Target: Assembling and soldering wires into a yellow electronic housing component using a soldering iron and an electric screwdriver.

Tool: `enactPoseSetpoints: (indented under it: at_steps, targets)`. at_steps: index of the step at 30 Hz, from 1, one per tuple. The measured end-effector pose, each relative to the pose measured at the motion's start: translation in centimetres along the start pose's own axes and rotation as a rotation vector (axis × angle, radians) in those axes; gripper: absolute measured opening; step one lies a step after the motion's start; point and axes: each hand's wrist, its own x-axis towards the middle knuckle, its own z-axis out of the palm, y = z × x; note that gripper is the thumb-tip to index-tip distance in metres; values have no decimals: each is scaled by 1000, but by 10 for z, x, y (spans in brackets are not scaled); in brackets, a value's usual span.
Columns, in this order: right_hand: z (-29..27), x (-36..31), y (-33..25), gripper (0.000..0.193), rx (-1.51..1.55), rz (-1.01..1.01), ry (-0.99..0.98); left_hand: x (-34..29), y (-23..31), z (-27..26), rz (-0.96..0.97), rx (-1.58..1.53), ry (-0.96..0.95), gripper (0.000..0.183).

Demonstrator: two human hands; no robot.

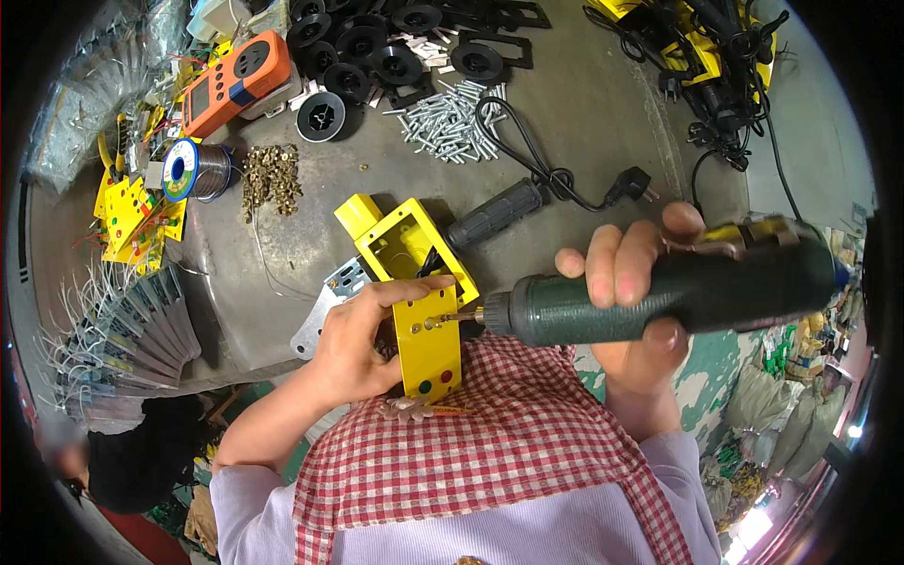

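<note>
My left hand (356, 337) is closed on a flat yellow panel (429, 350) at the table's near edge. The panel has small holes, a green and a red round piece near its lower end, and screws about its middle. My right hand (631, 273) grips a dark green electric screwdriver (584, 306), held sideways. Its bit (461, 317) points left and meets the panel at a screw. Just behind the panel lies an open yellow housing (414, 240) with a black cord inside and a black ribbed handle (496, 213) beside it. A silvery metal bracket (325, 306) sits partly hidden by my left hand.
Silver screws (452, 122) and brass fittings (271, 179) lie in piles behind the housing. Further left are a solder spool (195, 170) and an orange meter (235, 83). A black plug (629, 186) and its cord lie right. Black round parts (361, 45) crowd the back.
</note>
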Motion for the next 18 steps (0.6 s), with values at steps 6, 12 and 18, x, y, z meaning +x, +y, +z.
enactPoseSetpoints:
  at_steps: [6, 12, 18]
  targets:
    - [-11, 4, -4, 73, -43, -158, -423, 3, 2, 0, -5, -12, 49, 54]
    - [3, -7, -4, 51, 9, -183, -273, 2, 4, -2, -79, -115, 10, 56]
    - [-10, 0, 7, 57, 6, -167, -352, 3, 2, -6, -49, -93, 23, 60]
